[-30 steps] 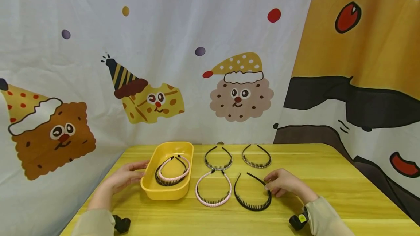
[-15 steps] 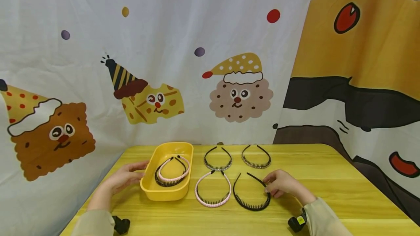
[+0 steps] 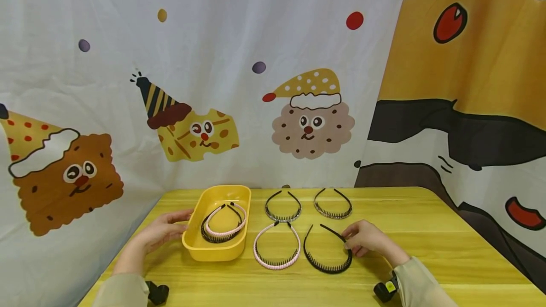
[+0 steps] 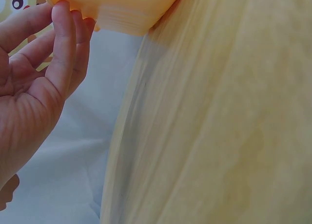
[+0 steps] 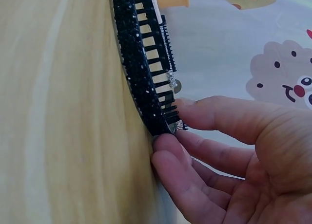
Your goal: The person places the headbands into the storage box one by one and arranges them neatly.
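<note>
Fingertips of my right hand (image 3: pixel 370 239) sit at the right arm of the black toothed headband (image 3: pixel 327 256), which lies flat on the yellow table (image 3: pixel 426 231) at about five o'clock from the yellow tray (image 3: pixel 194 243). The wrist view shows thumb and fingers (image 5: pixel 195 153) closing on the band's end in a light pinch, not yet a full wrap. My left hand (image 3: pixel 164 230) stands at nine o'clock of the tray, fingers nearly straight and touching its outer wall (image 4: pixel 122 9), holding nothing. Inside the tray lie a black band (image 3: pixel 215 237) and a pink one (image 3: pixel 228 226); a pink-wrapped headband (image 3: pixel 276 251) lies just beside the black one at its nine o'clock, and two more, one (image 3: pixel 283 206) and another (image 3: pixel 333 204), sit at twelve o'clock. To do this well, I judge I should grip the arm above the teeth, lift straight up so the comb does not catch the pink neighbour, and keep the tray braced with the left fingers.
</note>
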Motion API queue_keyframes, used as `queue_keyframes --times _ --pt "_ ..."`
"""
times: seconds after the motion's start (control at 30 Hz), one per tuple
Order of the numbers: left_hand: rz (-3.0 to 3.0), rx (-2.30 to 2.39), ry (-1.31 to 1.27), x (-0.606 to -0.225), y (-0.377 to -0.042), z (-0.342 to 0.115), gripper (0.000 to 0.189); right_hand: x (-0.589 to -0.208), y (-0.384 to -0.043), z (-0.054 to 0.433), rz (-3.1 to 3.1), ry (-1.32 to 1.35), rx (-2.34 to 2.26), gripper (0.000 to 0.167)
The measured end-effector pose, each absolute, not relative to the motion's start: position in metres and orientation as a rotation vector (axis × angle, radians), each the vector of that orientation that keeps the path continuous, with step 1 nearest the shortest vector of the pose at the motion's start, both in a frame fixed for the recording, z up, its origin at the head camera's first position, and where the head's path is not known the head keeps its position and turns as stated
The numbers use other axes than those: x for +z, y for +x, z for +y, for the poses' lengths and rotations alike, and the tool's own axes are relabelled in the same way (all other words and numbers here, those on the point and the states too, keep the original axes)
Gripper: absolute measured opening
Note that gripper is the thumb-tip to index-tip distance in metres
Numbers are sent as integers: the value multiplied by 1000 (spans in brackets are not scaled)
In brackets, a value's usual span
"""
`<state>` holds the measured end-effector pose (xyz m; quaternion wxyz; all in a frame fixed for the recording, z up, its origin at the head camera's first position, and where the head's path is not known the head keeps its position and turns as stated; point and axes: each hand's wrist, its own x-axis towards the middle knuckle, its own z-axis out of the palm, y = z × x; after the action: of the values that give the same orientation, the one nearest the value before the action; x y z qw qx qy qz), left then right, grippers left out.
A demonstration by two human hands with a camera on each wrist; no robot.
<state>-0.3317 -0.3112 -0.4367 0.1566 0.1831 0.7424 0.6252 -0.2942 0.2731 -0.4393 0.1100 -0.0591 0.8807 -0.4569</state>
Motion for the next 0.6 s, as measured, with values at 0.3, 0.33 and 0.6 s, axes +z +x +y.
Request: queue_keyframes --times 0.3,0.33,0.6 --pt "2141 1768 532 -436 -330 -312 66 -439 -293 273 2625 -168 -1354 38" --pt "2144 1765 538 -436 -330 -312 66 -439 -293 273 2628 -175 -1355 38" --pt "2158 1767 500 -439 -332 -312 67 -439 -293 273 2659 -179 -1352 38"
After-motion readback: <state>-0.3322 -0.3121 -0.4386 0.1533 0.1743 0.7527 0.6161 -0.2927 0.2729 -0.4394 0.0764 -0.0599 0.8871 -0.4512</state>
